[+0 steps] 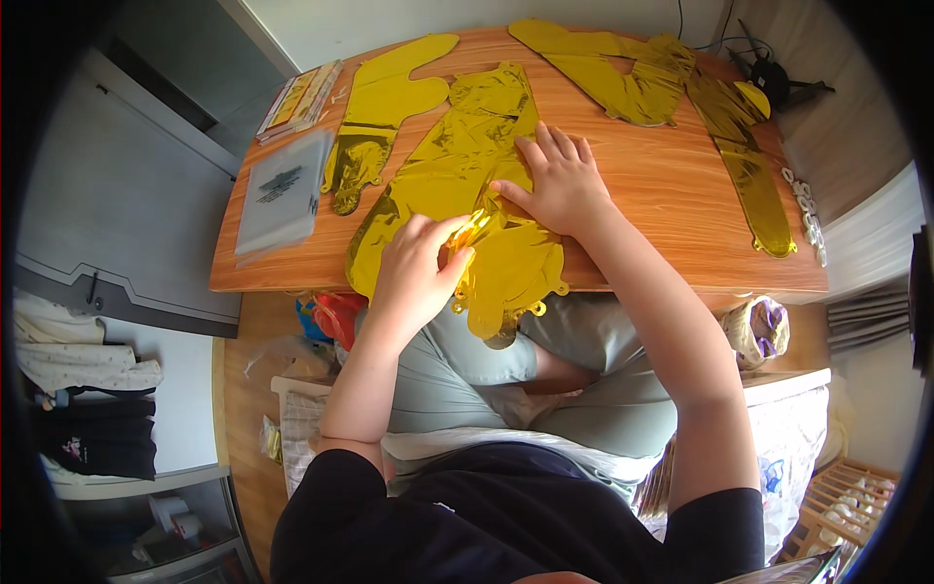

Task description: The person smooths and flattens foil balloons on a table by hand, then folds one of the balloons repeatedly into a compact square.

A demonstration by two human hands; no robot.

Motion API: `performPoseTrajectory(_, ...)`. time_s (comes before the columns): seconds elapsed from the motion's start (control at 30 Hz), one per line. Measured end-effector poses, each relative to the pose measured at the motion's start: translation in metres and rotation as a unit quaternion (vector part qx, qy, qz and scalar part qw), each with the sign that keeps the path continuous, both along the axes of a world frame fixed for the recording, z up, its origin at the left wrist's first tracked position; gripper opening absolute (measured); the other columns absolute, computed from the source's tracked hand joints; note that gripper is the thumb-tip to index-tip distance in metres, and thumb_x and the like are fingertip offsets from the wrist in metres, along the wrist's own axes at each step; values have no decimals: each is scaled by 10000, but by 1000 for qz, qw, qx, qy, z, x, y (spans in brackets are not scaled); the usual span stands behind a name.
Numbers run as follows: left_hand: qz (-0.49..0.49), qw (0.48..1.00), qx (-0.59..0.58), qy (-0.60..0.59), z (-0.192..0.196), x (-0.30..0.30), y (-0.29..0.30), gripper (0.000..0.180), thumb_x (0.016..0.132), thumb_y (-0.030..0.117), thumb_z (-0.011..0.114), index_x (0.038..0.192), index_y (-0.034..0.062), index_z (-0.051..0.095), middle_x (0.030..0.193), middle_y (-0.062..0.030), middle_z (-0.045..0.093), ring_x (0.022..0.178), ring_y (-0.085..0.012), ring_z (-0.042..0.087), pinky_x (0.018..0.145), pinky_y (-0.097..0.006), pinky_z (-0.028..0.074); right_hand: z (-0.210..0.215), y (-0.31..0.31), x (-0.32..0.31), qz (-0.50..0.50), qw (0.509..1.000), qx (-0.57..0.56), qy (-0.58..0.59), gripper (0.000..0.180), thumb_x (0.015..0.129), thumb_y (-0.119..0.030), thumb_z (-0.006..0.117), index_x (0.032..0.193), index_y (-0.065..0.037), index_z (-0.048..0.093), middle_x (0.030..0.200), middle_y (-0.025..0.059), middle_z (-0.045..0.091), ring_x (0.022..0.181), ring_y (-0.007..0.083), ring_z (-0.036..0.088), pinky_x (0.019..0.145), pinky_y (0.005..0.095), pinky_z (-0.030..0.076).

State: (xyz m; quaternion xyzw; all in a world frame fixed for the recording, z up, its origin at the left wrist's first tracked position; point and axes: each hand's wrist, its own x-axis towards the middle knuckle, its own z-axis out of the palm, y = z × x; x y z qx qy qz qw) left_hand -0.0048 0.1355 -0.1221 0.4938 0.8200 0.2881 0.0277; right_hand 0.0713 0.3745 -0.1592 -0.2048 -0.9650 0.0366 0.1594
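Observation:
A large flat gold foil balloon (438, 165) lies across the near middle of the desk, its lower end hanging over the front edge towards my lap. My left hand (416, 268) pinches a shiny raised fold of this foil between thumb and fingers. Fingers spread, my right hand (564, 187) rests on the balloon's right edge, partly on the wood. Small tabs with holes stick out along the foil's lower rim. Another flat gold foil balloon (394, 88) lies to the left. Two more gold foil pieces, one at the back (608, 73) and a long one (749, 180), lie at the right.
The wooden desk (652, 219) holds a clear plastic sleeve (282, 200) and a stack of booklets (300, 100) on its left. White rings (806, 214) line the right edge, near a black object with cables (769, 83). Beneath the right front edge stands a bag-lined bin (757, 331).

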Motion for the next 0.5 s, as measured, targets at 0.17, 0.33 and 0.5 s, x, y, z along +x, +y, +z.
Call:
performPoseTrajectory(0.17,-33,997,71,30,-3,-6,2,455,926,197,756,1353,80,651,951,-101,677,816,-245,671,755,-373,541,2,-2,-1,4,1000,-1,-3,880,962,-758,460,1552,-104,452,1637,207,375,1547,352,298,1270,527,178)
performPoseTrajectory(0.33,-2,986,58,-159,3,-11,0,564,928,197,753,1450,95,565,851,-78,706,692,-200,667,661,-318,534,7,-5,0,4,1000,-11,-13,872,970,-747,461,1552,-98,450,1638,215,372,1547,352,299,1271,521,178)
performPoseTrajectory(0.5,19,989,-41,-141,13,-13,4,553,907,197,761,1396,94,526,783,-59,693,682,-214,669,659,-353,526,8,-5,1,3,1000,-11,-14,877,969,-751,458,1557,-100,445,1644,213,366,1552,348,291,1273,523,175)
